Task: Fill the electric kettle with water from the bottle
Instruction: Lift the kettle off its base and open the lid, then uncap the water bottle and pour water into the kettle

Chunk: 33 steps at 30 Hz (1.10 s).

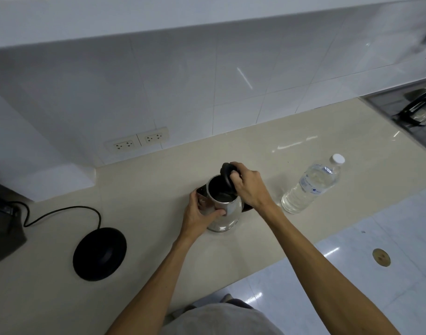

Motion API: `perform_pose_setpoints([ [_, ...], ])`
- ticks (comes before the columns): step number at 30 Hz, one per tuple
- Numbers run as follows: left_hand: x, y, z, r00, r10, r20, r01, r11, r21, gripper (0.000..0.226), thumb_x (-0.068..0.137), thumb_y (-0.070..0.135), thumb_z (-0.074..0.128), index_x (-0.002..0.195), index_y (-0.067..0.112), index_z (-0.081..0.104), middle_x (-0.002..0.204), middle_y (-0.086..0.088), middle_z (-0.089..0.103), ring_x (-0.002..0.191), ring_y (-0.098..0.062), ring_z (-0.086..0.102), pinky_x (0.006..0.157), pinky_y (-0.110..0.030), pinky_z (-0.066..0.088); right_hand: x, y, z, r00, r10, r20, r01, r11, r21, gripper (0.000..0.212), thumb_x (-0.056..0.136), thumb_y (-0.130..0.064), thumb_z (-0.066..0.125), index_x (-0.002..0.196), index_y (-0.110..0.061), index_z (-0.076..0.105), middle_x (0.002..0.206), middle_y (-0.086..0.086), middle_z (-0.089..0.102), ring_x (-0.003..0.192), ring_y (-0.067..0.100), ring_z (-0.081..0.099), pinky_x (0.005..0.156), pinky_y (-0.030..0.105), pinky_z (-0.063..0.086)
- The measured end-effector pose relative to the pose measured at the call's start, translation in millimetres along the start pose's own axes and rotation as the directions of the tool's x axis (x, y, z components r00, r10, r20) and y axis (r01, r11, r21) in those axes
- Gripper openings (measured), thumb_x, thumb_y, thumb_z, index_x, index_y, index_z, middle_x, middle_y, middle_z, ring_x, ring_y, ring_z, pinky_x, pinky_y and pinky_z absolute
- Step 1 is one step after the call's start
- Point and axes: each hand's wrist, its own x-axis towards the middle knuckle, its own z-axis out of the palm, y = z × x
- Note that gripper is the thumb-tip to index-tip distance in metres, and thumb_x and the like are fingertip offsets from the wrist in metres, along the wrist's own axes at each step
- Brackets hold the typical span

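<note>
A steel electric kettle point(227, 213) stands on the beige counter point(158, 184) in the middle of the head view. Its black lid point(227, 175) is tipped up and back, so the dark inside shows. My left hand point(198, 213) wraps the kettle's left side near the spout. My right hand point(248, 184) grips the raised lid from the right. A clear water bottle point(311, 184) with a white cap stands upright to the right of the kettle, untouched and still capped.
The kettle's round black base point(99, 253) lies at the left, its cord running to a dark object at the left edge point(1, 228). Wall sockets point(138, 140) sit on the tiled backsplash. A sink point(415, 112) is at far right. The counter's front edge runs diagonally at lower right.
</note>
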Motion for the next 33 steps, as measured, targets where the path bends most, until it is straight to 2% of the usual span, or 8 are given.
perform_pose_setpoints([
  [3, -0.2, 1.8, 0.0, 1.000, 0.006, 0.004, -0.006, 1.000, -0.001, 0.083, 0.054, 0.046, 0.098, 0.122, 0.050, 0.050, 0.116, 0.009, 0.069, 0.110, -0.013, 0.066, 0.095, -0.035, 0.056, -6.1, 18.5, -19.2, 0.999, 0.025, -0.045, -0.014, 0.972, 0.236, 0.037, 0.108, -0.019, 0.038, 0.130, -0.016, 0.067, 0.107, 0.003, 0.072, 0.096, 0.015, 0.064, 0.085, 0.016, 0.048],
  [7, 0.2, -0.2, 0.8, 1.000, 0.001, 0.016, -0.001, 1.000, 0.006, 0.090, 0.056, 0.047, 0.097, 0.131, 0.040, 0.049, 0.119, 0.007, 0.068, 0.114, -0.012, 0.065, 0.097, -0.032, 0.054, -15.4, 50.0, -32.7, 0.985, 0.171, 0.022, -0.160, 0.857, 0.491, 0.039, 0.107, -0.029, 0.037, 0.099, -0.018, 0.074, 0.099, 0.001, 0.078, 0.094, 0.013, 0.070, 0.093, 0.036, 0.054],
  [12, -1.5, -3.0, 1.4, 1.000, 0.004, 0.010, -0.004, 1.000, 0.013, 0.084, 0.061, 0.042, 0.097, 0.131, 0.040, 0.050, 0.123, 0.007, 0.067, 0.117, -0.012, 0.064, 0.102, -0.034, 0.054, -25.8, 67.2, -43.6, 0.984, 0.173, 0.048, -0.165, 0.770, 0.616, 0.033, 0.104, -0.011, 0.044, 0.116, -0.015, 0.075, 0.107, -0.001, 0.080, 0.107, 0.013, 0.073, 0.096, 0.029, 0.055],
  [15, -4.8, -3.0, 4.1, 1.000, -0.001, 0.018, 0.001, 1.000, -0.013, 0.082, 0.069, 0.033, 0.096, 0.136, 0.035, 0.049, 0.123, 0.012, 0.066, 0.113, 0.006, 0.061, 0.097, -0.022, 0.048, -29.9, 80.7, -47.5, 0.976, 0.209, 0.054, -0.199, 0.770, 0.607, 0.029, 0.102, -0.013, 0.055, 0.127, -0.011, 0.070, 0.116, 0.008, 0.078, 0.116, 0.023, 0.071, 0.105, 0.037, 0.054],
  [19, -10.1, -7.2, 7.5, 1.000, -0.005, -0.001, 0.005, 0.999, -0.054, 0.081, 0.077, 0.024, 0.095, 0.145, 0.027, 0.050, 0.126, 0.018, 0.065, 0.109, 0.018, 0.059, 0.095, -0.016, 0.044, -37.0, 87.3, -57.8, 0.965, 0.259, 0.027, -0.231, 0.805, 0.547, 0.035, 0.102, -0.022, 0.062, 0.136, -0.012, 0.065, 0.113, 0.007, 0.078, 0.104, 0.016, 0.075, 0.099, 0.038, 0.058],
  [22, -13.3, -8.7, 9.4, 0.999, -0.026, -0.023, 0.024, 0.998, -0.061, 0.086, 0.072, 0.035, 0.095, 0.144, 0.034, 0.050, 0.131, 0.019, 0.066, 0.121, 0.006, 0.061, 0.103, -0.022, 0.047, -43.1, 80.4, -72.4, 0.930, 0.306, -0.206, -0.197, 0.885, 0.422, 0.026, 0.102, -0.019, 0.058, 0.122, -0.006, 0.070, 0.096, 0.011, 0.079, 0.081, 0.024, 0.078, 0.076, 0.040, 0.064],
  [27, -28.6, -18.1, 12.7, 0.988, -0.126, -0.093, 0.122, 0.991, -0.053, 0.120, 0.059, 0.054, 0.095, 0.157, 0.015, 0.038, 0.152, 0.000, 0.053, 0.138, -0.015, 0.054, 0.115, -0.039, 0.047, -37.5, 61.9, -132.6, 0.640, 0.044, -0.767, -0.115, 0.993, -0.039, 0.025, 0.096, -0.029, 0.061, 0.113, -0.012, 0.070, 0.092, 0.009, 0.073, 0.074, 0.023, 0.066, 0.071, 0.034, 0.051],
  [33, -56.5, -36.9, 22.7, 0.985, -0.130, -0.113, 0.133, 0.991, 0.028, 0.073, 0.059, 0.056, 0.088, 0.120, 0.030, 0.056, 0.125, -0.001, 0.065, 0.117, -0.022, 0.065, 0.099, -0.047, 0.057, -15.4, 84.0, -175.4, 0.819, 0.250, -0.517, -0.440, 0.852, -0.285, 0.051, 0.099, -0.046, 0.057, 0.138, -0.012, 0.058, 0.135, 0.024, 0.044, 0.113, 0.046, 0.058, 0.089, 0.049, 0.050],
])
